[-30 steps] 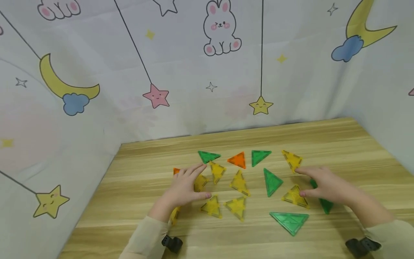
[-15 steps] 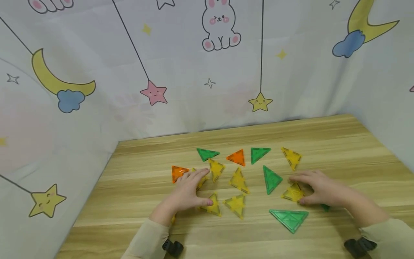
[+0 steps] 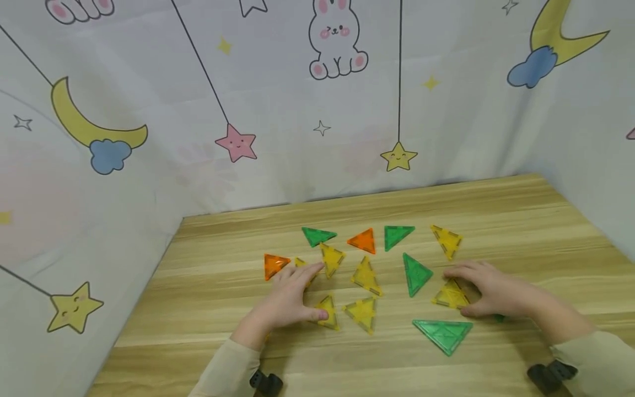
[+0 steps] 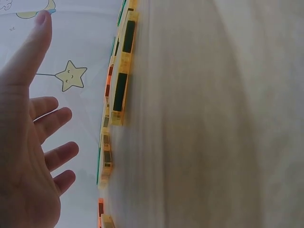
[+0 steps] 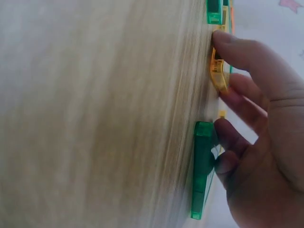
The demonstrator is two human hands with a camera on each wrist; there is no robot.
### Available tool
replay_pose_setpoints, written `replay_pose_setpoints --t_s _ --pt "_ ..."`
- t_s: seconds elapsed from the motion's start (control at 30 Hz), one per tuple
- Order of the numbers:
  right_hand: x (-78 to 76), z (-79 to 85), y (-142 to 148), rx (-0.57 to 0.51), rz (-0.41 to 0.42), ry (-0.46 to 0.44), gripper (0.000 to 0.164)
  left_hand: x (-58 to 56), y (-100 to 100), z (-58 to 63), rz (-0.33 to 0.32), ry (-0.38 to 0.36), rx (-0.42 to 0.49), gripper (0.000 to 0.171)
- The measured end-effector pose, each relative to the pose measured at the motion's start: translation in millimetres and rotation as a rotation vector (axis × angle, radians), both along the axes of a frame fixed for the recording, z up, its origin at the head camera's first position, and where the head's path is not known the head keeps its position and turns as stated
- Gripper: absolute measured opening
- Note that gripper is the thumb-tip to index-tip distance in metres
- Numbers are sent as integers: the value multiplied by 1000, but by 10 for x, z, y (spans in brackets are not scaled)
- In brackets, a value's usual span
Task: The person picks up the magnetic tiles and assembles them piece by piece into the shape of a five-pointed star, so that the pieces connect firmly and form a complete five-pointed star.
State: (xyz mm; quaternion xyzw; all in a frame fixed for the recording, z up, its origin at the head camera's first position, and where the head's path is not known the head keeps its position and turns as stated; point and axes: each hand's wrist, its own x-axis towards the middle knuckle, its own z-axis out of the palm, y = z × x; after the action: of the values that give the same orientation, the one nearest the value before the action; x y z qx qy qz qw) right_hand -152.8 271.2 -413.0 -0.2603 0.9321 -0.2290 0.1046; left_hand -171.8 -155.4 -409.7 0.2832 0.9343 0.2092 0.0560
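My right hand [image 3: 503,289] is curled over a yellow triangular magnetic tile [image 3: 448,296] at the right of the group, thumb at its near edge and fingers beyond. In the right wrist view the thumb meets the edge of the yellow tile, and the last fingers rest at a green triangular tile [image 5: 201,171], mostly hidden under the hand in the head view. My left hand [image 3: 283,298] hovers with spread fingers over the left tiles. Its thumb overlaps a yellow tile [image 3: 329,317], while another yellow tile [image 3: 301,263] is partly covered by the fingers. The left palm holds nothing.
Orange tiles [image 3: 363,241], further green tiles [image 3: 417,274] and several yellow tiles [image 3: 366,277] lie flat on the wooden table [image 3: 223,237]. A larger green triangle [image 3: 444,334] lies nearest the front. A printed curtain [image 3: 278,171] stands behind.
My right hand has drawn back from the far yellow tile and closed around the nearer one. The left hand has moved slightly toward me, exposing the left orange tile.
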Motion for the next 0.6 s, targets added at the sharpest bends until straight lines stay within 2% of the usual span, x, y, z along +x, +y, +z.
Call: replay_pose_setpoints --t_s 0.17,0.33,0.47,0.6 --pt "9 -18 -25 -7 1 59 62 0 17 -4 5 -4 6 98" --pt "13 -15 -48 -9 -19 100 62 1 41 6 0 -11 7 98" --pt "18 -1 -63 -33 -42 101 65 13 61 22 -9 -17 0 98" --pt "22 27 -99 -60 -39 69 65 15 90 34 -49 -27 5 99"
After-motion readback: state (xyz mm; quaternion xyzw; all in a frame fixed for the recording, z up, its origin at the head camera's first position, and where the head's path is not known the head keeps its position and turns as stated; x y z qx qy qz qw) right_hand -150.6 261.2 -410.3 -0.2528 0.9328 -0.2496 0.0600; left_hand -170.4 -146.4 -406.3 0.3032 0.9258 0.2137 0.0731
